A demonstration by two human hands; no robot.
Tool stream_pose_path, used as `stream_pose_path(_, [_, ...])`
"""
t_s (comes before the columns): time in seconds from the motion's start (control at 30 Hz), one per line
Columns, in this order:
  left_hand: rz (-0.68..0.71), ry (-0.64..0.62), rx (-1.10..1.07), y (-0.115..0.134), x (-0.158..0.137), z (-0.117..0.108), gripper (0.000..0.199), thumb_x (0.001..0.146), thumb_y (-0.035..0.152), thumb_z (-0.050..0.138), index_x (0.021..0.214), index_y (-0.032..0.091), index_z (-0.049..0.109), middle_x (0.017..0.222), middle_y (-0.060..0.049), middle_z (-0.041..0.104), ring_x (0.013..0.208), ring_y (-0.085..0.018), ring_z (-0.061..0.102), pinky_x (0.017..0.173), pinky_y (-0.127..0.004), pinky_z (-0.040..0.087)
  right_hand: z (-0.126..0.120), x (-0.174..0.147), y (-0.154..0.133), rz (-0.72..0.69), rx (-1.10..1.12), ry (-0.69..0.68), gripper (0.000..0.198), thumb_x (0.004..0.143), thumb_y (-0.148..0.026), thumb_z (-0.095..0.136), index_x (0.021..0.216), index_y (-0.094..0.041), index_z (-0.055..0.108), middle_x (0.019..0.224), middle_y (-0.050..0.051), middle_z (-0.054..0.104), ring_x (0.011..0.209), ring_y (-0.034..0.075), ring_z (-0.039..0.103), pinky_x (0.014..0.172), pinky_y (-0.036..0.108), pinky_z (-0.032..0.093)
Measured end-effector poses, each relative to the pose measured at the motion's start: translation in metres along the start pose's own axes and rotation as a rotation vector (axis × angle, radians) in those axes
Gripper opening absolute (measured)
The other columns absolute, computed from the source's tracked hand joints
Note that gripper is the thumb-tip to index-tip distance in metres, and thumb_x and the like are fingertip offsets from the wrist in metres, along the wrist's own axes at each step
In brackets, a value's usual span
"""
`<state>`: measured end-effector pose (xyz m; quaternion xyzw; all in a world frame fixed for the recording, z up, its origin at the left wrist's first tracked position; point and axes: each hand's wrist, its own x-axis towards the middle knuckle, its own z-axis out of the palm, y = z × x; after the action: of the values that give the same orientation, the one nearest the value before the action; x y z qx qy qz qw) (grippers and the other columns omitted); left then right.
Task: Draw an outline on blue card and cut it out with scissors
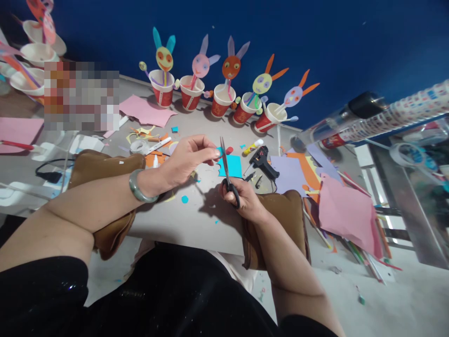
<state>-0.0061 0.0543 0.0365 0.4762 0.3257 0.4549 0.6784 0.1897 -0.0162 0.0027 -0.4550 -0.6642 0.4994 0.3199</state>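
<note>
My right hand (242, 199) grips a pair of scissors (230, 187) with black handles, its blades pointing up and away from me. Between the thumb and fingertips of my left hand (191, 159) is a small piece of blue paper (220, 150), close beside the blades. Whether the blades touch the paper I cannot tell. Behind the scissors lies a larger blue paper sheet (234, 165) with a notched left edge. A small cut blue disc (184, 199) rests on the table nearer to me.
Several red paper cups (190, 96) with paper rabbit faces stand along the blue wall. A black glue gun (265, 162) and a yellow glue stick (253, 147) lie to the right, near purple paper (288, 174) and pink paper (347, 210). Brown cushions (105, 171) lie under both forearms.
</note>
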Motion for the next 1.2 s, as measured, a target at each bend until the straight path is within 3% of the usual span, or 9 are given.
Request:
stream_pose_path(0.8, [-0.005,0.000,-0.012,0.0012,0.0005,-0.0015,0.017,0.074,0.027,0.074,0.068,0.018,0.061,0.069,0.002,0.063,0.066,-0.009,0.060,0.066,-0.025,0.051,-0.0004,-0.0003,-0.0020,0.008,-0.017,0.001,0.067,0.077,-0.085,0.058,0.066,-0.019,0.053,0.063,-0.001,0.049,0.064,0.013,0.043,0.060,0.028,0.033])
stream_pose_path(1.0, [-0.044,0.048,-0.041,0.0004,0.0022,0.0003,0.035,0.085,0.051,0.065,0.071,0.019,0.062,0.072,-0.002,0.064,0.070,-0.015,0.064,0.065,-0.029,0.053,0.0001,0.0002,-0.0024,0.022,-0.015,0.011,0.068,0.075,-0.087,0.058,0.065,-0.019,0.053,0.062,-0.001,0.048,0.064,0.013,0.043,0.060,0.028,0.033])
stream_pose_path(1.07, [-0.045,0.013,-0.021,0.0008,0.0011,0.0003,0.038,0.083,0.055,0.068,0.071,0.019,0.062,0.072,-0.002,0.064,0.070,-0.014,0.064,0.065,-0.028,0.052,0.0000,0.0004,-0.0025,0.023,-0.010,0.014,0.068,0.074,-0.087,0.059,0.064,-0.019,0.052,0.061,-0.002,0.048,0.063,0.014,0.043,0.060,0.028,0.033])
stream_pose_path(1.2, [-0.019,-0.023,0.038,0.0020,-0.0017,0.0000,0.030,0.073,0.042,0.081,0.072,0.018,0.062,0.073,0.000,0.066,0.068,-0.010,0.061,0.066,-0.025,0.050,-0.0003,0.0006,-0.0028,0.035,-0.013,0.009,0.069,0.073,-0.088,0.058,0.064,-0.020,0.053,0.060,-0.001,0.047,0.064,0.014,0.043,0.059,0.028,0.033])
